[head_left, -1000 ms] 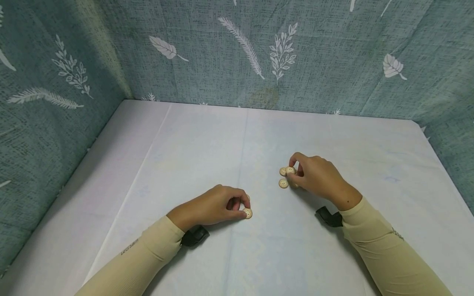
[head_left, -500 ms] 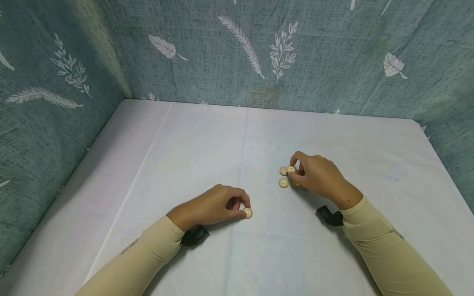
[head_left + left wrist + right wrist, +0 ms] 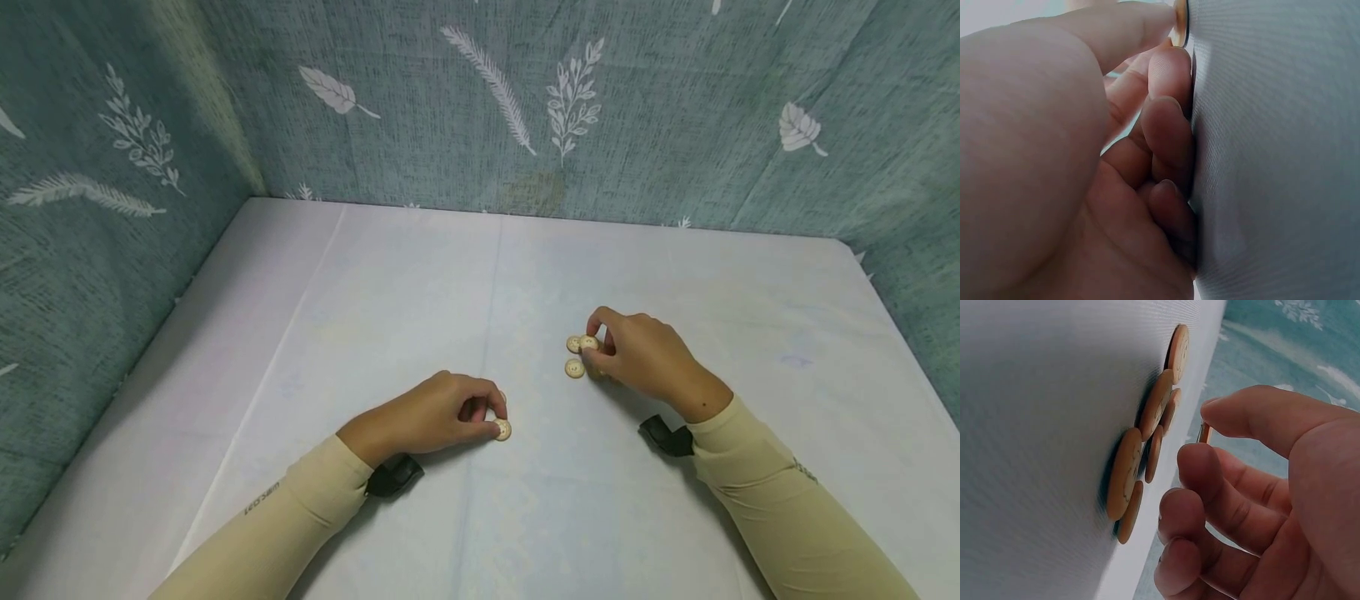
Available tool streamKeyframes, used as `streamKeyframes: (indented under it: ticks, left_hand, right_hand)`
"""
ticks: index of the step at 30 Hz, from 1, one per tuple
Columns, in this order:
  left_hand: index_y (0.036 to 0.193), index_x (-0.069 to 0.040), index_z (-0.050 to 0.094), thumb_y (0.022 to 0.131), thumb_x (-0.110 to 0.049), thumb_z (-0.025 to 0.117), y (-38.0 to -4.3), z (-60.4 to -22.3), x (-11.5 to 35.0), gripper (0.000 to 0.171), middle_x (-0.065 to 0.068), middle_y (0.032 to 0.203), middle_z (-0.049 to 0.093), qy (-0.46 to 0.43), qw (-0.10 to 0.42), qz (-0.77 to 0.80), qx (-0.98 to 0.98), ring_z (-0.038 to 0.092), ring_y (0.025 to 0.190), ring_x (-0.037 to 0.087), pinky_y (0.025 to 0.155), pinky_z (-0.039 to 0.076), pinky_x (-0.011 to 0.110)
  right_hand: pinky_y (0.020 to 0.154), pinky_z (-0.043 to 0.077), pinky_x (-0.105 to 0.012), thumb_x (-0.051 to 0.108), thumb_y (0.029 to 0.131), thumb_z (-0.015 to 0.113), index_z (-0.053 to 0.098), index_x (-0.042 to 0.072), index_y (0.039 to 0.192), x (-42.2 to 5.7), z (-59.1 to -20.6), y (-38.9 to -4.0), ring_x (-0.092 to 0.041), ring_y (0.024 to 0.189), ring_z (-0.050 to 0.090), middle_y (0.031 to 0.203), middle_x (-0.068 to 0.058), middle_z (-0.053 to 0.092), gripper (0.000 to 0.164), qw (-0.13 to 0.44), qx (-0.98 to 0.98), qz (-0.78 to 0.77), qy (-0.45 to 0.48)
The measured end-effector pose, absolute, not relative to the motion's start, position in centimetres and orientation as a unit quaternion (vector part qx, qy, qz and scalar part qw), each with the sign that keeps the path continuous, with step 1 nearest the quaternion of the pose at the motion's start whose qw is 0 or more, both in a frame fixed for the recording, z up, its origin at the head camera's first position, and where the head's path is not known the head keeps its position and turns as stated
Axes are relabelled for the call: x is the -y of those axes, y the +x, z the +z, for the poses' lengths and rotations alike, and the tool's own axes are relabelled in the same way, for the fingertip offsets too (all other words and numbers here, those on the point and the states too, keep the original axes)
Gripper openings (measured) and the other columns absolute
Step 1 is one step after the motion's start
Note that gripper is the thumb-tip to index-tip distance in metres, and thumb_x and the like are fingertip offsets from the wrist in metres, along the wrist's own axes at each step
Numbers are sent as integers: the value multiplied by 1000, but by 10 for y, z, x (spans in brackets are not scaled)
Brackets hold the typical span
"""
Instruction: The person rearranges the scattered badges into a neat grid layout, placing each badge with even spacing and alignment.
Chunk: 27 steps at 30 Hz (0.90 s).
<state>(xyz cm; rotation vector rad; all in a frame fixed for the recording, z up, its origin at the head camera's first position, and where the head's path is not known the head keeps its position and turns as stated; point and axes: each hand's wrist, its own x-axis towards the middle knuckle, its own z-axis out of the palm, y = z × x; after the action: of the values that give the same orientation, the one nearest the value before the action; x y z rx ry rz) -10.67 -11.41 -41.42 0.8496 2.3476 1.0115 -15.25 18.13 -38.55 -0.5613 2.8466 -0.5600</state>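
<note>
In the head view my left hand rests low on the table, thumb and index finger at the edges of a round wooden button. The left wrist view shows that button flat against the cloth under the thumb tip, the other fingers curled. A second button peeks out behind the index finger. My right hand pinches another wooden button between thumb and index finger, edge-on in the right wrist view. It is raised over a cluster of several buttons, partly hidden by this hand in the head view.
A pale cloth covers the table. Two buttons of the cluster show left of the right hand, one farther back and one nearer. Green leaf-print fabric stands along the back and sides.
Both hands keep nearly the same places and grips. The button in the right hand has shifted only slightly, and the head view has tilted a little.
</note>
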Motion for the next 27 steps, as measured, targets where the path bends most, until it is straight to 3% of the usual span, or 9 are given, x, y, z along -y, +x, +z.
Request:
streamKeyframes:
  ticks: [27]
  left_hand:
    - [96, -28, 69, 93, -30, 73, -108, -413, 114, 6, -13, 70, 53, 309, 227, 365, -849, 47, 62, 1, 62, 42, 19]
  right_hand:
    - [53, 42, -28, 23, 95, 64, 61, 7, 107, -190, -382, -156, -10, 57, 53, 71, 4, 65, 21, 99, -958, -201, -177]
